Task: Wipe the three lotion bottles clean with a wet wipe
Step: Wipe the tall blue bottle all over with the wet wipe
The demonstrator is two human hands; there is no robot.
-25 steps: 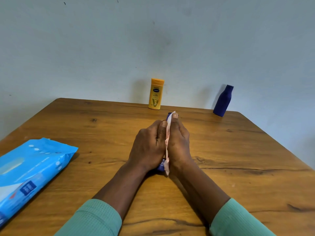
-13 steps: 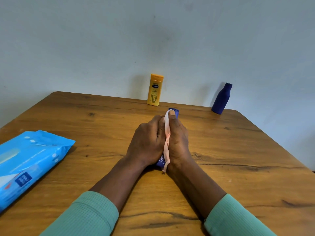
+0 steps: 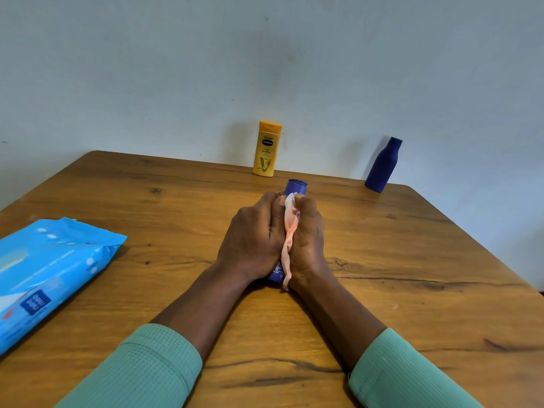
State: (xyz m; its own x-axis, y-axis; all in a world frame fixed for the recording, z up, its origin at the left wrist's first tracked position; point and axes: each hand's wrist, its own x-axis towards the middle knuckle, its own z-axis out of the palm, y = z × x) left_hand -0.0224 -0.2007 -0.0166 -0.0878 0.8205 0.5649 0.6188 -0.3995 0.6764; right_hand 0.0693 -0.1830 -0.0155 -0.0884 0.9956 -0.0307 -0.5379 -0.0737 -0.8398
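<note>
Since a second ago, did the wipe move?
Yes. The wipe slid toward the person, away from the yellow bottle, baring the top of the blue bottle.

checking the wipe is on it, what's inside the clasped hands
A blue lotion bottle, cap poking out at the far end, and a wet wipe pinched between left hand and right hand. The bottle's middle is covered.
</note>
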